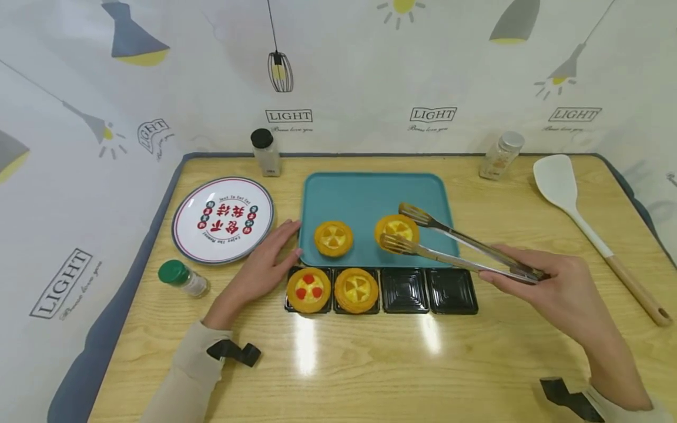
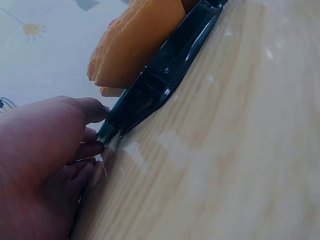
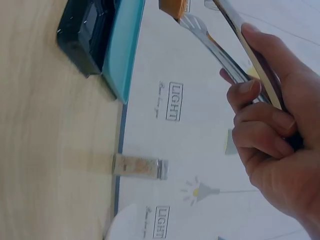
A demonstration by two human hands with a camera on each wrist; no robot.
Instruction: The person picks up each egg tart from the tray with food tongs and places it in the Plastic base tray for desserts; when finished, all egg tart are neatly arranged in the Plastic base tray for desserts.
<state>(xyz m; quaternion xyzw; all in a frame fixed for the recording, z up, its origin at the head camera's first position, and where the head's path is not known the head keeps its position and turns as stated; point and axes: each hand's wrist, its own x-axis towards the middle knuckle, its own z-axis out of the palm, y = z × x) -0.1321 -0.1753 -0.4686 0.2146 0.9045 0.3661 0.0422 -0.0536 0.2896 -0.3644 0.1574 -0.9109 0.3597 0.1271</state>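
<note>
A teal tray (image 1: 370,194) carries two yellow tarts. My right hand (image 1: 510,273) grips metal tongs (image 1: 460,247), whose tips sit on either side of the right tart (image 1: 398,229). The other tart (image 1: 334,238) lies to its left. In front of the tray is a row of black moulds (image 1: 428,291). Its two left cups hold a red-topped tart (image 1: 308,289) and a yellow tart (image 1: 356,289). My left hand (image 1: 267,261) lies flat on the table, fingertips at the tray's near-left corner. The left wrist view shows the left hand (image 2: 45,165) beside the black mould (image 2: 160,80).
A printed plate (image 1: 223,218) sits left of the tray, with a green-capped shaker (image 1: 182,277) in front of it. At the back are a black-capped shaker (image 1: 266,153) and a clear jar (image 1: 500,154). A white spatula (image 1: 582,223) lies at the right.
</note>
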